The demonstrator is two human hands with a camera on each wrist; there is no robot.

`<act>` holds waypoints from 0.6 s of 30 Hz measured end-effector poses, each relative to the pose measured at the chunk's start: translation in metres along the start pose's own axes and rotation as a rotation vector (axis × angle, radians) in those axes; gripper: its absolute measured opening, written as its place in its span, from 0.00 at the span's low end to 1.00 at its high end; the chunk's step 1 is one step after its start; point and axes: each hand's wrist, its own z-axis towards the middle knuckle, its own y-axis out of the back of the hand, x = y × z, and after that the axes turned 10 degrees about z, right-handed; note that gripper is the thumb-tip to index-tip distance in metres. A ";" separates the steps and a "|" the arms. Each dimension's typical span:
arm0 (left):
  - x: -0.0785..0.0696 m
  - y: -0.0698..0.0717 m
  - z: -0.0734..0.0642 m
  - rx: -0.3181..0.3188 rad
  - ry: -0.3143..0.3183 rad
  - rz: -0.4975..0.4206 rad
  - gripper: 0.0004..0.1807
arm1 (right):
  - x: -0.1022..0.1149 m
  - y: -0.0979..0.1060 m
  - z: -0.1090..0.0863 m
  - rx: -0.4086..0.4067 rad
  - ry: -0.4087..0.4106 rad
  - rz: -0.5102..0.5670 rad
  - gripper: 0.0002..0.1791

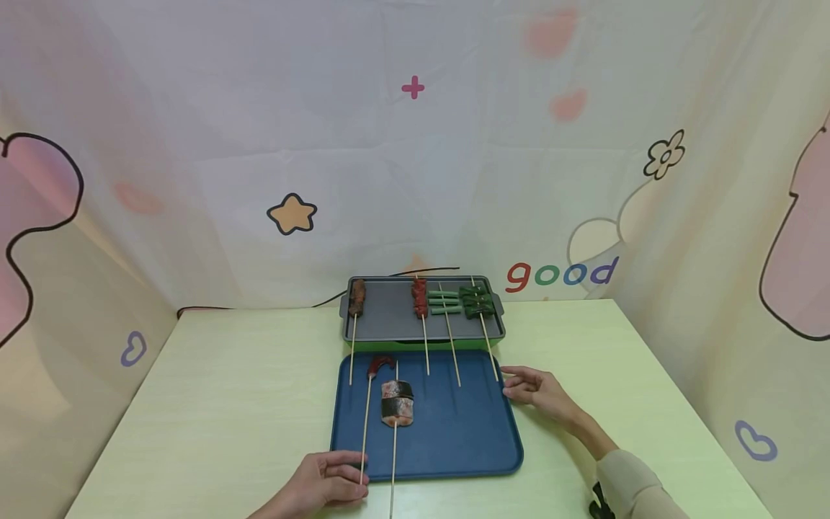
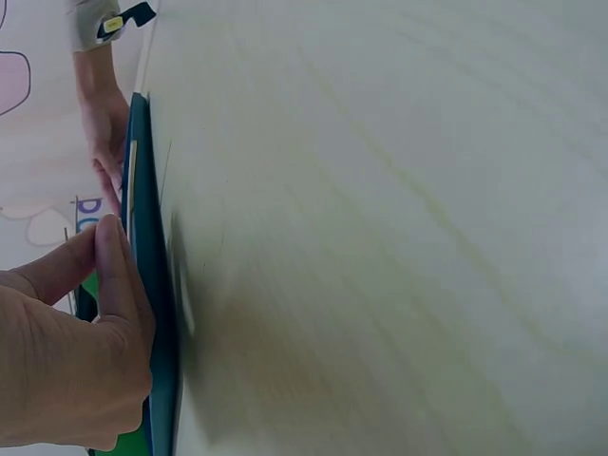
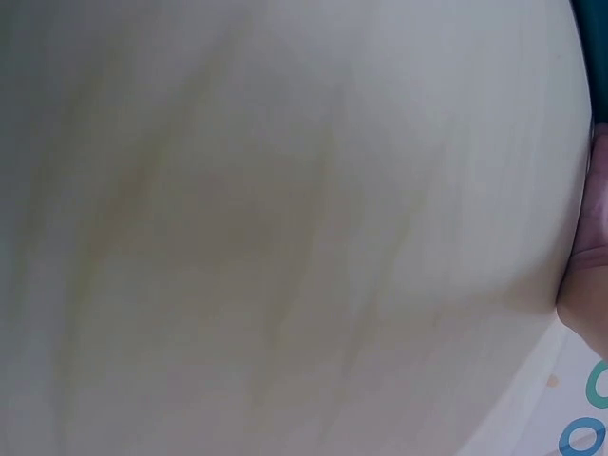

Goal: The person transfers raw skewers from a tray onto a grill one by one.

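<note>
My left hand (image 1: 327, 477) is at the front-left edge of a blue tray (image 1: 457, 432), its thumb and fingers pinching the lower stick of a skewer with a curved dark-red piece (image 1: 380, 362). Beside it on the tray lies a second skewer with pale chunks banded in black (image 1: 397, 409), its stick overhanging the front edge. On the tray's right edge, near the back corner, rest the extended fingers of my right hand (image 1: 540, 391). In the left wrist view, the left fingertips (image 2: 110, 233) meet at the tray's rim. The right wrist view shows only part of the right hand (image 3: 594, 209).
Behind the tray stands a grey-topped grill (image 1: 389, 321) with a green base. It bears a brown meat skewer (image 1: 357, 298), a red skewer (image 1: 420, 299), a green stalk skewer (image 1: 444, 302) and a leafy green skewer (image 1: 476, 303). Their sticks overhang the tray. A black cord (image 1: 329, 299) runs behind.
</note>
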 end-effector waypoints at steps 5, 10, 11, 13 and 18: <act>0.001 -0.002 -0.002 -0.014 0.015 -0.023 0.29 | -0.001 0.001 0.000 -0.003 -0.002 -0.001 0.30; 0.003 -0.002 -0.003 -0.014 0.004 -0.020 0.29 | -0.001 0.000 0.000 -0.001 0.000 -0.002 0.30; 0.003 -0.003 -0.004 -0.013 0.002 -0.018 0.29 | -0.001 0.000 0.000 -0.001 -0.001 -0.001 0.30; 0.003 -0.003 -0.004 -0.006 -0.003 -0.021 0.29 | -0.001 0.000 0.000 0.000 -0.002 0.001 0.30; 0.000 -0.004 -0.004 0.010 -0.033 -0.042 0.31 | -0.002 0.000 0.001 -0.002 -0.006 0.008 0.30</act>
